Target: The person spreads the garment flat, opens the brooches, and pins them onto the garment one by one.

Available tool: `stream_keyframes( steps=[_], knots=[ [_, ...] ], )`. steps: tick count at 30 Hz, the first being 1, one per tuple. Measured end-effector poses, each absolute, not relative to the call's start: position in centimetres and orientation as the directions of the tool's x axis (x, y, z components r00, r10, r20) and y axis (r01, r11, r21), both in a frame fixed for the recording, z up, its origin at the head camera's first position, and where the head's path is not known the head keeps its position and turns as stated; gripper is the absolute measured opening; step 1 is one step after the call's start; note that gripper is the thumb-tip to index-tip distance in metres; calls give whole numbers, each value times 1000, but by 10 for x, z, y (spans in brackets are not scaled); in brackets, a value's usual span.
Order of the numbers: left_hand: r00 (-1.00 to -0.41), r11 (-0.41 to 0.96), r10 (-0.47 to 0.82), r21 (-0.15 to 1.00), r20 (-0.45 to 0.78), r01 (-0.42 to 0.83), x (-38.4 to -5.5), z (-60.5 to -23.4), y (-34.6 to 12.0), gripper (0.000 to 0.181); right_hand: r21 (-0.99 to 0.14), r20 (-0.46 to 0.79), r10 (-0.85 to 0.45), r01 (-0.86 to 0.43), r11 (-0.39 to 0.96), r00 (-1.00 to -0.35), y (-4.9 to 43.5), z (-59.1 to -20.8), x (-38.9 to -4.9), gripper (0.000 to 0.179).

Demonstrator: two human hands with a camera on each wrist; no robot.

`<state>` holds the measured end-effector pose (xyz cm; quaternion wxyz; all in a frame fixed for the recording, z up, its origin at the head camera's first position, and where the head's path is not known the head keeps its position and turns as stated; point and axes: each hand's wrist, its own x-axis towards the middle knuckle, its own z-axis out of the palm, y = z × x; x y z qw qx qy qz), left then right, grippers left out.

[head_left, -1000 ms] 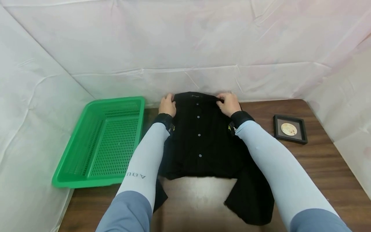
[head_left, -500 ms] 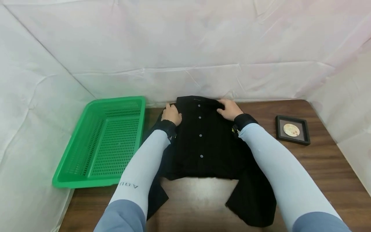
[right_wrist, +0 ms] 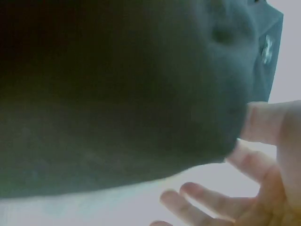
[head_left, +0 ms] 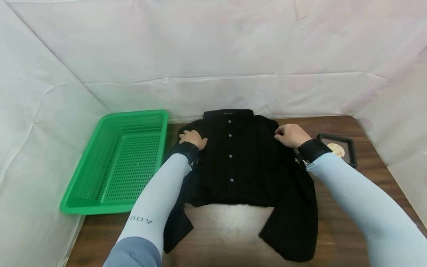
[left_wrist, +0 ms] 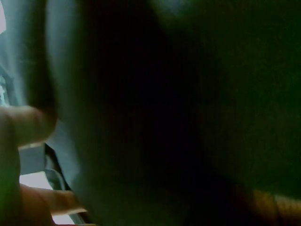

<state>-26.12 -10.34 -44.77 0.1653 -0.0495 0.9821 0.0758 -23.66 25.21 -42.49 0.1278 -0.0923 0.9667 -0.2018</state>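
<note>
A black button-up shirt (head_left: 247,163) lies front up, collar toward the back wall and both sleeves bent down toward the near edge. My left hand (head_left: 193,139) rests on its left shoulder with the fingers spread on the cloth. In the left wrist view the dark fabric (left_wrist: 141,117) fills most of the picture, and the thumb (left_wrist: 33,125) touches it, apart from the fingers. At the right shoulder seam, my right hand (head_left: 293,135) pinches the shirt's edge between thumb and forefinger. The right wrist view shows this pinch on the dark cloth (right_wrist: 141,103), the other fingers loose.
To the left stands a green perforated plastic basket (head_left: 163,148). A small black frame (head_left: 349,157) with a round pale disc lies at the right, partly behind my right wrist. White sheeting (head_left: 213,44) walls the wooden table (head_left: 337,207) at the back and sides.
Both hands have left the collar area. The left hand moved down onto the left shoulder; the right slid right and nearer along the right shoulder. The collar now lies uncovered.
</note>
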Motion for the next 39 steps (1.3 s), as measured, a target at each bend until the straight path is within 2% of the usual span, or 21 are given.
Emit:
stream_keyframes(
  steps=[4,11,20,29,39],
  knots=[
    [-921,984,-94,108,-377,-145,-273,-465,-108,84,-394,-279,-223,-101,914,-934,255,-435,-247,49],
    [-922,975,-88,158,-377,-157,-290,-475,-121,101,-347,-238,-173,-82,934,-956,266,-443,-263,58],
    [-937,971,-73,189,-342,-145,-294,-468,-131,126,-338,-232,-82,1,941,-969,275,-434,-261,60],
    [-935,980,-51,161,-351,-114,-288,-462,-130,132,-309,-304,-16,82,947,-953,276,-439,-260,62],
    [-940,985,-29,153,-339,-85,-294,-471,-131,130,-304,-308,-12,86,949,-951,277,-446,-258,62]
  ],
)
